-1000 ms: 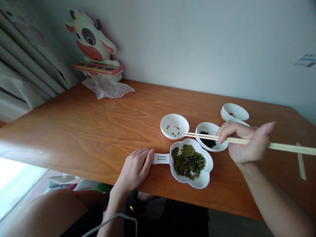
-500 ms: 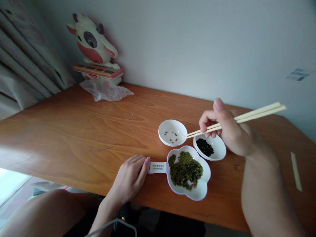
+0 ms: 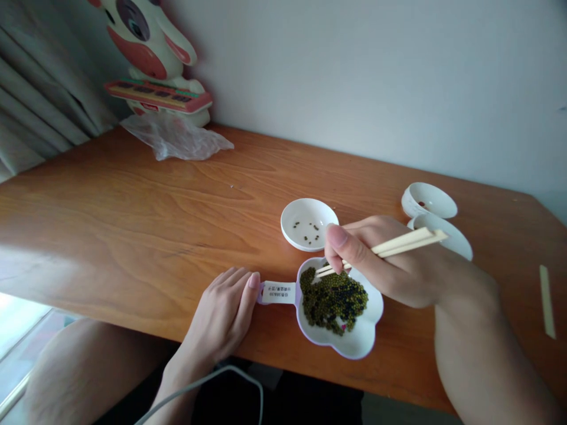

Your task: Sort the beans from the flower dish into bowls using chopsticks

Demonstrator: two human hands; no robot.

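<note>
My right hand grips a pair of light wooden chopsticks. Their tips reach down into the green beans at the upper left of a white flower-shaped dish with a purple rim. Some darker beans and a small pink bit lie among the green ones. My left hand rests on the table, closed at the end of the dish's labelled handle; the underside of that grip is hidden. Just behind the dish stands a round white bowl with several small beans on its bottom.
Two more white bowls stand at the right: a rear bowl with something reddish inside, and a nearer bowl partly behind my right hand. A cow-shaped toy keyboard and a clear plastic bag sit at the back left. A cable crosses my left forearm.
My right hand has moved down and left, carrying the chopstick tips from the round bowl's edge into the beans in the dish. My left hand stays at the handle. The view has tilted slightly downward.
</note>
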